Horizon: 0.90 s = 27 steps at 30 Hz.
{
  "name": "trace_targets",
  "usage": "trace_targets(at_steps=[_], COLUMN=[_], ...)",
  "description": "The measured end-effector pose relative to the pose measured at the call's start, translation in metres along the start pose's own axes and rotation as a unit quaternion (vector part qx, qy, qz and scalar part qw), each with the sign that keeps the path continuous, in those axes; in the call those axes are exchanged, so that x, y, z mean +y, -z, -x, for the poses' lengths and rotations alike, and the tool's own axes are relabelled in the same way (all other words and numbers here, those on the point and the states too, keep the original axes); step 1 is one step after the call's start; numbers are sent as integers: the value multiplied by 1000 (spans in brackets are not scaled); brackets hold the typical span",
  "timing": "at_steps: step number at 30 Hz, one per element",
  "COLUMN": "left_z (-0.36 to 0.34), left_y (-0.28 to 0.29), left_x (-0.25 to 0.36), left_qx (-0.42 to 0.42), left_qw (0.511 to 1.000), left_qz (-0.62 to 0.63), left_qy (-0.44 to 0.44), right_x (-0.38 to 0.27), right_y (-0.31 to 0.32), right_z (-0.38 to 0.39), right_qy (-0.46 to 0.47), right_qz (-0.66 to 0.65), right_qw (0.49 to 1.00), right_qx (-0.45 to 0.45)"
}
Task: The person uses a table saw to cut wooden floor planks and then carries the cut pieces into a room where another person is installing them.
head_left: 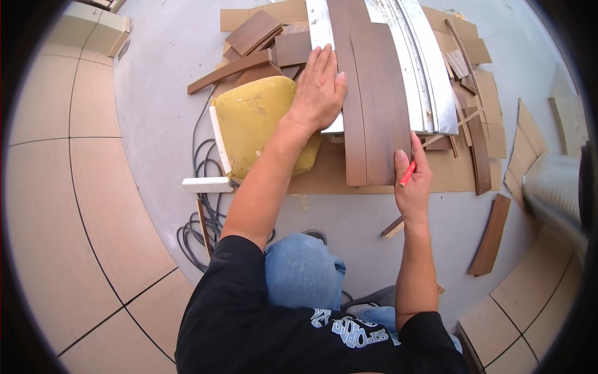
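Along the far left, large beige floor tiles (37,199) with dark joints are seen, bordered by a grey floor (146,149). On that floor a black cable (212,212) is gathered in loose loops, with a small white block (207,184) just above part of it. Next comes a worn yellow panel (252,115) with rounded corners, its left edge lined by a narrow white strip (220,140); behind it, brown wood offcuts (254,31) are heaped on cardboard (324,174). Partly over the panel, the left arm is stretched forward, and the left hand (319,90) is laid palm down at the left edge of two brown planks (374,106), its fingers straight and close together, gripping nothing. The planks are set side by side, lengthwise, on a silvery metal worktop (442,93), and their near ends are left jutting past its front edge. At their near right corner the right hand (412,177) is placed; a short red pencil (407,174) is gripped in its fingers, while the forefinger is extended along the planks' right edge. Farther right, thin wood strips (464,62) are scattered over the cardboard, and one brown offcut (490,235) is seen on the grey floor. At the far right, a ribbed silvery tube (554,184) is partly cut off by the dark rim of the view.
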<state>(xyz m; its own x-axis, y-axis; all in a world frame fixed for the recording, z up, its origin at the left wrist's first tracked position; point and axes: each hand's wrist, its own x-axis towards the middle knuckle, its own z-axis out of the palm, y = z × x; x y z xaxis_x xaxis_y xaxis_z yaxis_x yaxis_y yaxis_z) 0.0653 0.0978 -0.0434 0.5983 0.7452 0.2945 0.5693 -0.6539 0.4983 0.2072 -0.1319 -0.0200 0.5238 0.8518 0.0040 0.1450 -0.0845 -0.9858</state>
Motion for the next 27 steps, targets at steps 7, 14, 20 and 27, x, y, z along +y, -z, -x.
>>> trace_targets(at_steps=[7, 14, 20, 27], left_z=[0, 1, 1, 1], left_y=[1, -1, 0, 1], left_x=[0, -2, -2, -1], left_qx=[3, -1, -3, -7], left_qw=[1000, 1000, 1000, 1000], left_qz=[8, 8, 3, 8], left_qy=[-1, 1, 1, 7], right_x=[0, 3, 2, 7], right_y=[3, 6, 10, 15], right_z=[10, 23, 34, 49], right_qy=[6, 14, 9, 13], right_qz=[2, 33, 61, 46], right_qw=[1000, 999, 998, 999], right_qx=[-5, -3, -9, -15])
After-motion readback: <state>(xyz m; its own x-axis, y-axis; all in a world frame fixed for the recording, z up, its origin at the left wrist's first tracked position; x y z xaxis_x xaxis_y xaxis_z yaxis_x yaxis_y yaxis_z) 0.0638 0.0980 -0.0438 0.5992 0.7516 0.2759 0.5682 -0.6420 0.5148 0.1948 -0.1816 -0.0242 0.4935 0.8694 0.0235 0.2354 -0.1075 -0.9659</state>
